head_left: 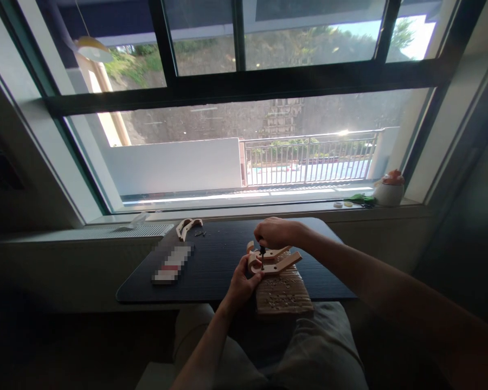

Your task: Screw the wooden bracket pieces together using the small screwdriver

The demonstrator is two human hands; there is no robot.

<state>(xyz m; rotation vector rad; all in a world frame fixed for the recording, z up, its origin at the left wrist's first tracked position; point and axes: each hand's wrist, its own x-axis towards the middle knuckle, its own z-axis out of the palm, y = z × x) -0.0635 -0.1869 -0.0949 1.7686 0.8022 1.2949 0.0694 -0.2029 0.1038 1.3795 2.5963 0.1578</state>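
My right hand (275, 232) is closed around a small screwdriver (262, 257), its dark shaft pointing straight down into a pale wooden piece. My left hand (241, 281) grips the rounded end of that pale wooden frame (276, 267), whose two arms reach to the right. Under the frame lies a brown ribbed block (283, 295), its top pitted with several small dark marks. The block overhangs the table's near edge, close to my lap. The screwdriver's handle is mostly hidden in my fist.
On the dark table (219, 276), curved wooden pieces (187, 227) lie at the back left beside several screws (200, 233). A blurred flat pack (173, 264) rests at the left. A white jar (390, 189) stands on the windowsill, right.
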